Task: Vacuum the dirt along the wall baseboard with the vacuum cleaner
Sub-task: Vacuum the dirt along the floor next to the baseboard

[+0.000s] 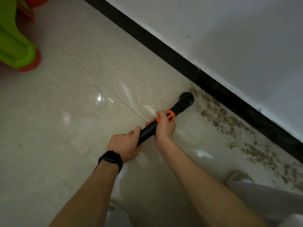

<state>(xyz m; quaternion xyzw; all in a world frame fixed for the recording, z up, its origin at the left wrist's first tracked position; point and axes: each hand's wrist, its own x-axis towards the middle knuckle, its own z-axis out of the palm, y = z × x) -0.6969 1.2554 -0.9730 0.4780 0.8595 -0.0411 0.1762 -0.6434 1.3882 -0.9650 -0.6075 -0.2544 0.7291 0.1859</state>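
Dirt (229, 123), brown and crumbly, lay in a band along the foot of the black baseboard strip (164, 46), trailing off toward the lower right. The round black nozzle (186, 99) sat on the tile at the band's far end, just beside the baseboard. Back from it slanted the black vacuum tube with orange collar (148, 131), and both hands had it. The right hand (164, 128) was wrapped round the tube at the collar, and the left hand (125, 145) gripped lower down, fingers curled round it. A black wristband (111, 159) circled the left wrist, and a thin ring (132, 131) showed on one finger. At upper left, well apart, stood a lime-green plastic piece on a red base (16, 46). A pale slipper (239, 176) and grey trouser leg (270, 199) showed lower right, near the dirt. Glossy beige floor tiles (73, 112) threw back bright glare. The white wall (229, 30), scuffed near its foot, rose above the baseboard.
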